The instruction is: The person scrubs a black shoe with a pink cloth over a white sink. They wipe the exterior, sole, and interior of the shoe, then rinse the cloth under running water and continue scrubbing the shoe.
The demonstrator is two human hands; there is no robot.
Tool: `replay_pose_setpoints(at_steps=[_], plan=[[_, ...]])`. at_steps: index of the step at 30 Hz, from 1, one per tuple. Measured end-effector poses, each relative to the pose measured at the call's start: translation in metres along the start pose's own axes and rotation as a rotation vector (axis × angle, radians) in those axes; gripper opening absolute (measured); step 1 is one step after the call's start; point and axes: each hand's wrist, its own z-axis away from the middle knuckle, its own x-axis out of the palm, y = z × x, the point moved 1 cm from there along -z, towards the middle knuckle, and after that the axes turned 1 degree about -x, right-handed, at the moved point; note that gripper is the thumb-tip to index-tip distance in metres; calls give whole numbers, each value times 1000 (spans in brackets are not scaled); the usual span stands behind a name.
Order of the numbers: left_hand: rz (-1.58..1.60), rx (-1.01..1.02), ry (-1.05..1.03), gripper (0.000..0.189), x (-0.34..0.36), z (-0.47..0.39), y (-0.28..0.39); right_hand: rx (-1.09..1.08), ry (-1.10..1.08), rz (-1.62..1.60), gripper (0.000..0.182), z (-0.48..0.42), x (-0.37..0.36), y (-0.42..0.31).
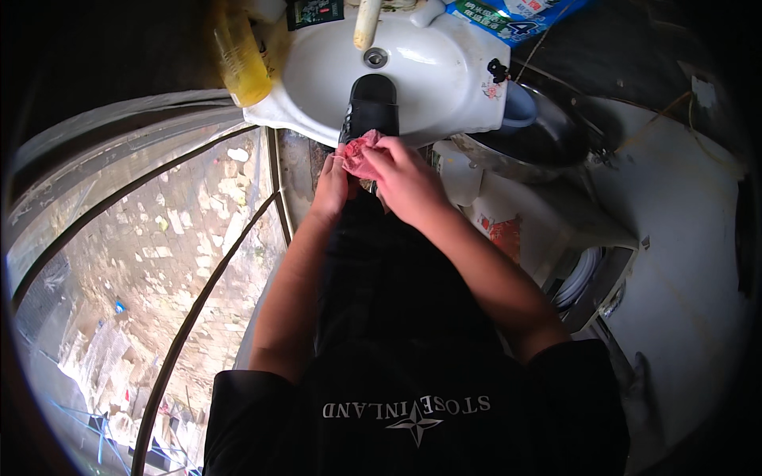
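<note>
A black slide sandal (373, 116) reaches over the front rim of the white ceramic washbasin (440, 89), its far end inside the bowl. My left hand (331, 185) is at the near left end of the sandal, fingers curled along its side; what they grip is partly hidden. In my right hand (411, 178) is a crumpled red-pink cloth (362, 156), pinched between thumb and fingers and lying over the near part of the sandal. The cloth touches the fingers of my left hand. Beyond the sandal's far end is the metal drain (375, 58), with the faucet spout (367, 27) above it.
A bottle of yellow liquid (247, 65) stands at the basin's left edge. Right of the basin are a blue-grey plastic cup (519, 106) and a large dark metal pan (553, 134). A blue detergent bag (515, 18) lies behind. A framed window (178, 238) borders my left side.
</note>
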Motion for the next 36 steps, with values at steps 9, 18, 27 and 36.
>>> replay_pose_setpoints(at_steps=[9,18,27,36], plan=[[45,46,-12,61,12,-31,-28,261,-17,-654,35,-6,20,23],[125,-18,-92,72,17,-20,-22,573,-264,-1355,48,0,17,41],[93,22,-23,65,14,-24,-23,812,-248,-1632,51,12,37,63],[-392,316,207,38,-31,-52,-34,526,146,-1241,44,-7,-53,73]])
